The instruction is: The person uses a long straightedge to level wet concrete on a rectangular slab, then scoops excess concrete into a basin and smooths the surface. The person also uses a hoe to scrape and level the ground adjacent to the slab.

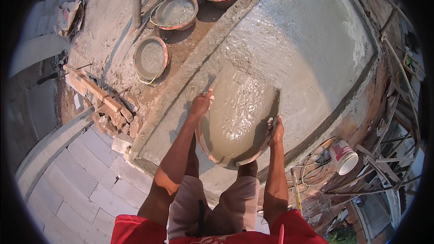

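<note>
Over wet grey concrete (pixel 294 63), the left hand (pixel 201 104) and right hand (pixel 276 130) curl their fingers round opposite edges of a round, red-rimmed bucket (pixel 205 147).

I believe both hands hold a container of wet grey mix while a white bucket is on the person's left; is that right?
Not quite: the head view shows the white bucket on the person's right; the left hand and the right hand do hold the container.
</note>
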The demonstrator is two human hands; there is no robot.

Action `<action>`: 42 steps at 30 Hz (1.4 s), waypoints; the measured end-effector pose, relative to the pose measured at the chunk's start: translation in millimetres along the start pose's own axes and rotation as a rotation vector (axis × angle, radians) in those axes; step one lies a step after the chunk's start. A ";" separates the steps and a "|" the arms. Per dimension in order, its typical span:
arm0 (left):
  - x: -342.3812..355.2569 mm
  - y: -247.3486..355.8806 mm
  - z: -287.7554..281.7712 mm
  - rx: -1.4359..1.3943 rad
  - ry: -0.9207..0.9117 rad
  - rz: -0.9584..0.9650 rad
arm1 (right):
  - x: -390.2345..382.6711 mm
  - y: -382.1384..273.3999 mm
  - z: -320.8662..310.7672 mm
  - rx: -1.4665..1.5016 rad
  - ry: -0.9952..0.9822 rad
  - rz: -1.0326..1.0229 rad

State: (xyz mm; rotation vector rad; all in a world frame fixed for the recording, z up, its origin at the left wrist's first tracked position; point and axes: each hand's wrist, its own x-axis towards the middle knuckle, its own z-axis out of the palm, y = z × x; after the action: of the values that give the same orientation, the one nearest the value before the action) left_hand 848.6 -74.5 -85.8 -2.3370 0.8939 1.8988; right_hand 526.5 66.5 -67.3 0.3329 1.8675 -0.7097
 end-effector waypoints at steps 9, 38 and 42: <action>-10.8 -106.9 36.2 0.321 0.229 0.114 | 14.7 162.5 4.8 -0.260 0.267 -0.154; 232.8 -95.0 12.2 0.738 0.272 0.281 | 196.9 273.2 184.8 0.464 0.085 0.257; 253.6 18.3 59.1 0.810 0.211 0.514 | 233.5 187.2 200.0 0.524 0.140 0.200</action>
State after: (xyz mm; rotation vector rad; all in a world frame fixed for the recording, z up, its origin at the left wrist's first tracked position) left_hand 814.9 -176.7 -323.6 -1.8994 1.9662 1.0197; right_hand 681.9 68.2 -391.9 0.9114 1.7231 -1.0531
